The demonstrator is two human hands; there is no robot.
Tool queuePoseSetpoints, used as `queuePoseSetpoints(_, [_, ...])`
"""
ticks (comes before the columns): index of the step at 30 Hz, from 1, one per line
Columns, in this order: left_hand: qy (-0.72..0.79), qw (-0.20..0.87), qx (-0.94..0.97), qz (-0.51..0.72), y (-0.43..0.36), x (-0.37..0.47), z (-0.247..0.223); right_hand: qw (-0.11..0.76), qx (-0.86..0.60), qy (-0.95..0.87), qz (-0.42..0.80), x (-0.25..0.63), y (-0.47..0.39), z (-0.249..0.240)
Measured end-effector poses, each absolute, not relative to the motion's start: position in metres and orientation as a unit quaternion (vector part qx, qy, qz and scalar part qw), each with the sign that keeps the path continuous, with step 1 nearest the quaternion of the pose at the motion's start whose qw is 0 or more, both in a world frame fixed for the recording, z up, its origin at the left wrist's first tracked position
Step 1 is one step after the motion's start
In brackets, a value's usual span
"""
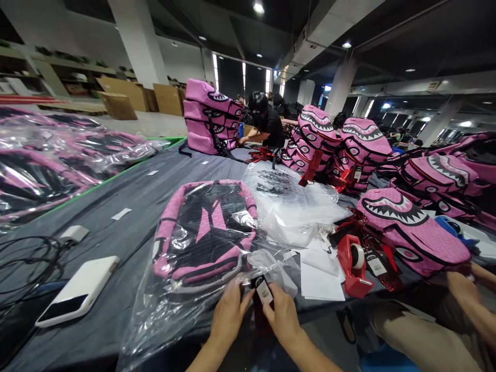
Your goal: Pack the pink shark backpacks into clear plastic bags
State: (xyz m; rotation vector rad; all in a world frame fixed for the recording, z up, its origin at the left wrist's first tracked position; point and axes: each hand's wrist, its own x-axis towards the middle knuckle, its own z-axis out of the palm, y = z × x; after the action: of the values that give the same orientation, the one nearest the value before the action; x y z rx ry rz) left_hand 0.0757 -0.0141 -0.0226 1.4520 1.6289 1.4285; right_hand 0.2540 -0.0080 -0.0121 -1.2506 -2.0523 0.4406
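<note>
At six o'clock my left hand (228,312) and right hand (282,314) pinch a small hang tag (264,290) at the open mouth of a clear plastic bag (163,305). Inside it, at twelve o'clock from my hands, lies a pink and black backpack (205,232) on the grey worktop (116,206). A red tape dispenser (353,266) sits at three o'clock.

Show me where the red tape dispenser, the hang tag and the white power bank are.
red tape dispenser (351,268), head view, its red body.
hang tag (264,291), head view, its white label.
white power bank (77,290), head view, its top face.
</note>
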Motion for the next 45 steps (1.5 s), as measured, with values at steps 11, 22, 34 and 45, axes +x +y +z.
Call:
queuePoseSetpoints(11, [0.245,-0.176,0.934,0.193,0.017,0.033,0.011,0.350,-0.343,-0.872,0.009,0.256,-0.037,0.020])
queuePoseSetpoints(22, [0.234,-0.170,0.935,0.206,0.015,0.031,-0.003,0.205,-0.539,-0.817,0.001,0.244,0.009,-0.010])
queuePoseSetpoints(34, [0.180,-0.107,0.960,0.188,0.034,0.054,-0.012,0.225,-0.470,-0.853,0.013,0.261,-0.037,-0.005])
queuePoseSetpoints(45, [0.170,-0.072,0.964,0.191,0.024,0.040,-0.008,0.144,-0.478,-0.866,-0.020,0.305,0.015,-0.008])
